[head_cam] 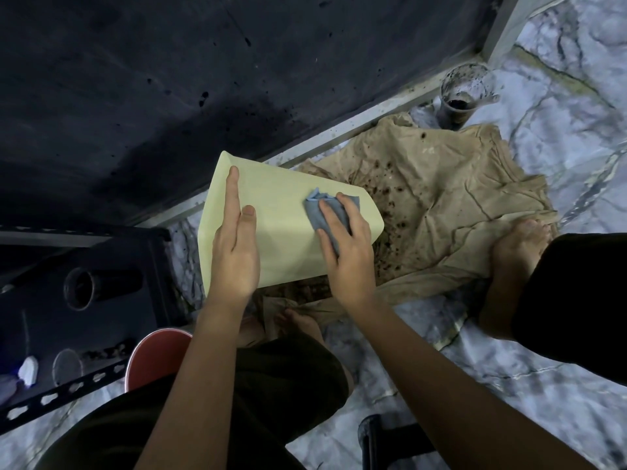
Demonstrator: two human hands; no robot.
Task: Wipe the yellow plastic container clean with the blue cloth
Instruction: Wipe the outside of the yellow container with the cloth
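The pale yellow plastic container (281,239) is held tilted in the air in front of me, one flat side facing up. My left hand (234,245) grips its left side, fingers stretched along the surface. My right hand (346,245) presses the crumpled blue cloth (322,212) against the container's right part. Part of the cloth is hidden under my fingers.
A tan sheet (441,205) spotted with dark soil lies on the marble floor (559,385) under the container; my bare feet rest on it. A dirty clear cup (461,96) stands at the back right. A dark wall is behind, a black rack (84,283) to the left, a red bucket (152,357) near my knee.
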